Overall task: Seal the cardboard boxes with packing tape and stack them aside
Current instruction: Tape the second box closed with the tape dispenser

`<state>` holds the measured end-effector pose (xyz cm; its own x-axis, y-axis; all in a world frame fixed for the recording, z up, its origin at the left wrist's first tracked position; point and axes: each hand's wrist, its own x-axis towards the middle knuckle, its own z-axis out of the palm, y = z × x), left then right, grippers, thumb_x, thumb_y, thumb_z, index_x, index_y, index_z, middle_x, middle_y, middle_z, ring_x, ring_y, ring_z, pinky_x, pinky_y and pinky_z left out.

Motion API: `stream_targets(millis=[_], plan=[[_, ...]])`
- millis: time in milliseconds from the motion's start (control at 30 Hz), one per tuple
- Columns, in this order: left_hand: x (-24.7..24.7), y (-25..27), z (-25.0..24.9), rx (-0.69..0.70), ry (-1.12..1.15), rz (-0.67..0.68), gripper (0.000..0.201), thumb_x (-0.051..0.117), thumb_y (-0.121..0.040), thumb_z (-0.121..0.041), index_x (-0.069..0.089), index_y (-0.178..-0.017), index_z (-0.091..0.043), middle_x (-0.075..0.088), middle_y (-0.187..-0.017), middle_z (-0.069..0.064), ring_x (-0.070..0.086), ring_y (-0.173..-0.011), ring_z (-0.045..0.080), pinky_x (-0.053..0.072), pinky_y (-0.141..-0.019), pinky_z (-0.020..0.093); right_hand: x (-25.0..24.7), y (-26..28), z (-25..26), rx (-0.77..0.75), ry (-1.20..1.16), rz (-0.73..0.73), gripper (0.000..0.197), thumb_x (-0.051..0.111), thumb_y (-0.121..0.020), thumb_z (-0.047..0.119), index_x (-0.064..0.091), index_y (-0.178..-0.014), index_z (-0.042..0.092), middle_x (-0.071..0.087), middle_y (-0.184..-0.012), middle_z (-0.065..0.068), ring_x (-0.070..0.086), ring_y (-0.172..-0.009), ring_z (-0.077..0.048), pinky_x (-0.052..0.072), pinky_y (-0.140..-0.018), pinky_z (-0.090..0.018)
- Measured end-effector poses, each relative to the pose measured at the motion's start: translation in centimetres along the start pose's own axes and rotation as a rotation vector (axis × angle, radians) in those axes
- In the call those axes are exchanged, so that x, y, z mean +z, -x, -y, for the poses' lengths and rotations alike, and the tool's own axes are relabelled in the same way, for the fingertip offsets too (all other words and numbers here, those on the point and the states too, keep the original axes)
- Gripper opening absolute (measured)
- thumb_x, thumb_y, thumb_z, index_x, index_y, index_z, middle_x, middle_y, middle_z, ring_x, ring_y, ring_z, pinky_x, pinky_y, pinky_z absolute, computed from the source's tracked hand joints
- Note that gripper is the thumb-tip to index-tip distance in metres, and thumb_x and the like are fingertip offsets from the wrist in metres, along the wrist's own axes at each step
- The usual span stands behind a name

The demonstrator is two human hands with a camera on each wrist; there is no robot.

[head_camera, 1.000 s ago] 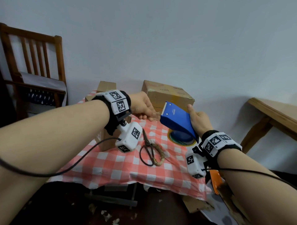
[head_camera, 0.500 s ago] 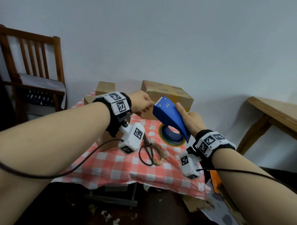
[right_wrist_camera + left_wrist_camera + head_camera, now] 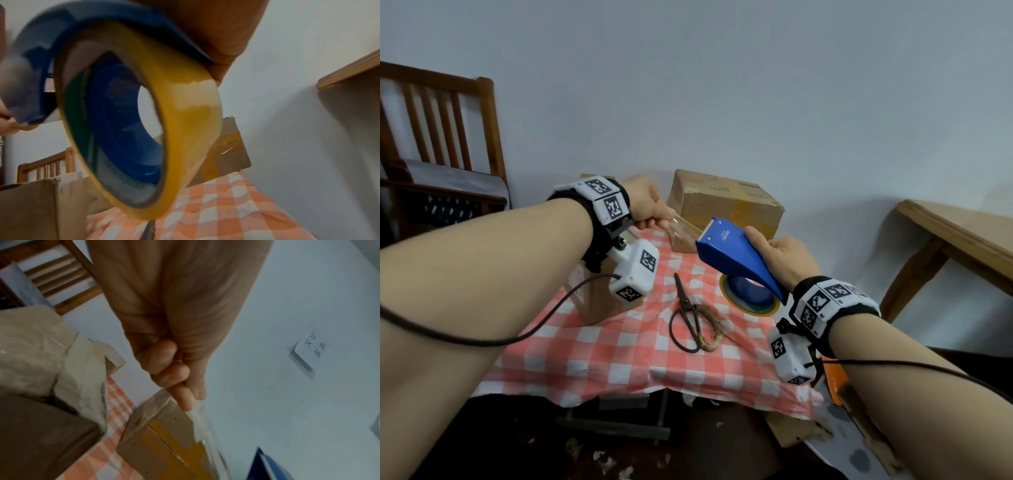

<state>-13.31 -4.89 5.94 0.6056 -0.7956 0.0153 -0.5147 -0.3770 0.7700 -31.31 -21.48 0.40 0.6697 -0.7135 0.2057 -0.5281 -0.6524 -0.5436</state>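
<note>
- A strip of clear packing tape (image 3: 683,228) stretches in the air above the checked tablecloth (image 3: 619,346).
- Left hand (image 3: 645,202) pinches its free end.
- Right hand (image 3: 786,262) grips the blue tape dispenser (image 3: 736,255).
- A taped cardboard box (image 3: 726,202) sits behind; scissors (image 3: 688,315) lie below.

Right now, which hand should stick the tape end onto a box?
Left, probably. The left hand already pinches the pulled-out tape end; the right hand grips the blue dispenser, so it can only feed tape.
</note>
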Motion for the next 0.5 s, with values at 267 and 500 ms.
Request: stream_targets(millis=[267, 500], plan=[[-0.5, -1.3, 0.4, 0.002, -0.076, -0.052, 0.023, 0.065, -0.089, -0.019, 0.067, -0.075, 0.0, 0.054, -0.036, -0.009, 0.039, -0.027, -0.001, 0.034, -0.034, 0.009, -0.3, 0.1, -0.7, 0.016, 0.147, 0.015, 0.069, 0.027, -0.089, 0.071, 0.057, -0.066, 0.012, 0.064, -0.074, -0.011, 0.062, -0.075, -0.027, 0.049, -0.071, -0.034], [-1.8, -2.5, 1.0, 0.032, -0.123, -0.098, 0.026, 0.066, -0.089, -0.02, 0.07, -0.078, 0.003, 0.057, -0.043, -0.005, 0.042, -0.03, 0.002, 0.04, -0.04, 0.015, -0.9, -0.2, -1.2, 0.024, 0.216, 0.023, 0.069, 0.025, -0.089, 0.07, 0.053, -0.063, 0.013, 0.059, -0.07, -0.008, 0.057, -0.067, -0.024, 0.041, -0.062, -0.029]])
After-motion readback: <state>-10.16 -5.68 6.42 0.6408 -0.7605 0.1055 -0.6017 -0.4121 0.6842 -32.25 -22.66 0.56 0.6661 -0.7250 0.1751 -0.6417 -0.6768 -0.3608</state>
